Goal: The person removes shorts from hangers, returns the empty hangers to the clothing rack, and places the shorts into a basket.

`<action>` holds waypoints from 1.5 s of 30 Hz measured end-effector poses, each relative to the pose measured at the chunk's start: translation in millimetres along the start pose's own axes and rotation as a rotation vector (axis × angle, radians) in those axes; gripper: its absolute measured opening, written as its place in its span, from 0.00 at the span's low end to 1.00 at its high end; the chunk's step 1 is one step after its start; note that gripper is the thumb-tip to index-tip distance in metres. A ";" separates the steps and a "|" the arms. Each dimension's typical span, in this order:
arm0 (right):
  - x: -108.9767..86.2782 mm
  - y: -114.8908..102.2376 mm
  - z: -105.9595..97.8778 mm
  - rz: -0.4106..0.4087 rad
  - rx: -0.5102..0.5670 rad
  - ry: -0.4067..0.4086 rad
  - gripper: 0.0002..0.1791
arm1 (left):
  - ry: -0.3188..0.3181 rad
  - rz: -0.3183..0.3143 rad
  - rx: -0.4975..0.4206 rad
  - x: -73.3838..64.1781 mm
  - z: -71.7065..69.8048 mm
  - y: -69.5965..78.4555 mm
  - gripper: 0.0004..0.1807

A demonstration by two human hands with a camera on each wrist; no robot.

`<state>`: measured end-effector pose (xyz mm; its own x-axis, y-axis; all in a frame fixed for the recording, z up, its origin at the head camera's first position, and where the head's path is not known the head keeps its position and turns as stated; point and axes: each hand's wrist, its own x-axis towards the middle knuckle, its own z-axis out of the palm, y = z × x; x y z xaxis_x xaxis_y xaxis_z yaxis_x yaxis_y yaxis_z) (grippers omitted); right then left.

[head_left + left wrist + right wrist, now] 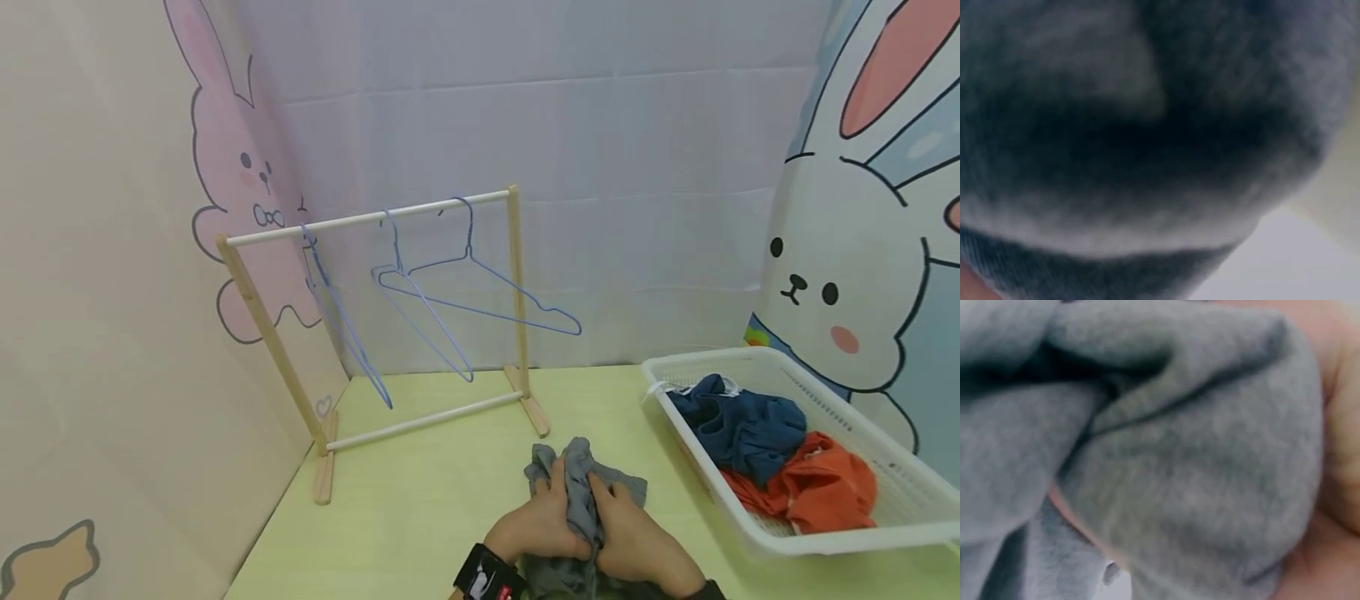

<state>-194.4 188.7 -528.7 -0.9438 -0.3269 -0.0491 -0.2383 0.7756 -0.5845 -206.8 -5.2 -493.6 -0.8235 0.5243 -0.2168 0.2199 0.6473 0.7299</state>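
Observation:
Near the front of the table, a bunched grey garment (581, 492) is gathered between both hands. My left hand (543, 523) grips its left side, and the right hand (641, 540) grips the folds opposite. Some fingers are hidden in the fabric. Close-up grey cloth (1116, 169) fills most of the left wrist view, dark and blurred. In the right wrist view, a thick fold of the cloth (1204, 469) lies against the palm (1342, 419) at the right edge.
Behind the hands to the left stands a wooden rack with a white top rail (337, 223). Several blue wire hangers hang from it, one (495, 272) near the right post. To the right, a white basket (862, 543) holds navy (757, 429) and orange (828, 492) garments.

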 end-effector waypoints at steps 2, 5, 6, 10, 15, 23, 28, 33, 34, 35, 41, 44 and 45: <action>11.3 24.1 13.1 -0.023 -0.001 0.005 0.61 | 0.006 -0.008 -0.010 -0.9 -1.5 2.2 0.74; 8.5 22.3 12.0 -0.045 0.009 0.032 0.62 | 0.013 -0.001 -0.022 -3.2 -4.3 4.7 0.73; 5.2 16.4 8.2 -0.047 0.025 0.038 0.61 | 0.015 0.005 -0.024 -4.0 -5.5 5.8 0.73; -15.4 -21.2 -19.8 -0.049 0.083 0.057 0.60 | 0.040 0.061 -0.005 -5.9 -13.8 14.9 0.73; -37.7 -64.3 -58.4 -0.038 0.113 0.120 0.59 | 0.101 0.164 0.050 -3.8 -31.4 37.8 0.73; -61.8 -76.9 -110.8 -0.060 0.028 0.339 0.59 | 0.173 0.297 0.122 5.4 -54.2 103.0 0.72; -76.9 -78.1 -142.2 -0.072 0.003 0.467 0.62 | 0.217 0.410 0.117 9.7 -63.8 144.2 0.72; -90.1 -77.9 -167.2 -0.154 -0.034 0.691 0.64 | 0.301 0.546 0.120 17.9 -66.3 179.2 0.72; -91.3 -77.1 -170.9 -0.174 -0.029 0.736 0.64 | 0.317 0.570 0.129 20.1 -66.2 185.3 0.72; -92.4 -75.9 -174.3 -0.186 -0.027 0.779 0.65 | 0.329 0.590 0.138 22.4 -65.9 191.3 0.72; -98.8 -57.5 -186.9 -0.184 0.003 0.926 0.68 | 0.353 0.663 0.220 42.4 -55.5 219.7 0.70; -104.4 -41.9 -187.7 -0.125 0.032 0.924 0.68 | 0.329 0.664 0.260 55.7 -43.3 227.9 0.71; -106.4 -36.4 -186.6 -0.103 0.050 0.917 0.68 | 0.319 0.662 0.273 60.1 -38.4 229.3 0.71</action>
<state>-128.1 296.1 -351.0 -0.7359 0.1793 0.6530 -0.3409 0.7351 -0.5860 -226.0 153.5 -314.4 -0.5772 0.6910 0.4351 0.8045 0.3897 0.4482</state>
